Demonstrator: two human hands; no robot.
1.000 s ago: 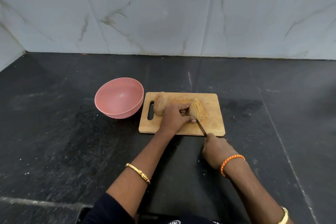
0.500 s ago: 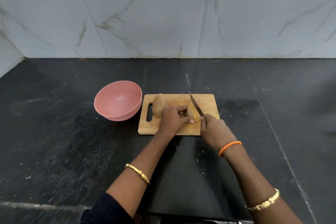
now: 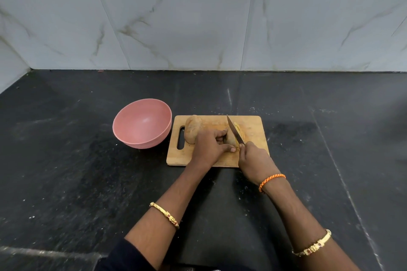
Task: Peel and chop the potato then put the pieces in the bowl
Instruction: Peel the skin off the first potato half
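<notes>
Bowl (image 3: 142, 123) beside board (image 3: 253, 123); left hand (image 3: 209, 145) pinching potato (image 3: 230, 137), right hand (image 3: 253, 158) gripping knife (image 3: 234, 130).

A second ago the right hand (image 3: 253, 158) was drawn back off the wooden chopping board (image 3: 253, 121). It has since moved forward, laying the steel knife blade (image 3: 235, 131) across the half-sliced potato (image 3: 231, 138).

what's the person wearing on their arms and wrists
The left arm has a thin gold bangle with red stones and a dark sleeve near the elbow. The right arm has an orange braided wristband and, further up the forearm, a gold bangle with red stones. No rings can be made out.
</notes>
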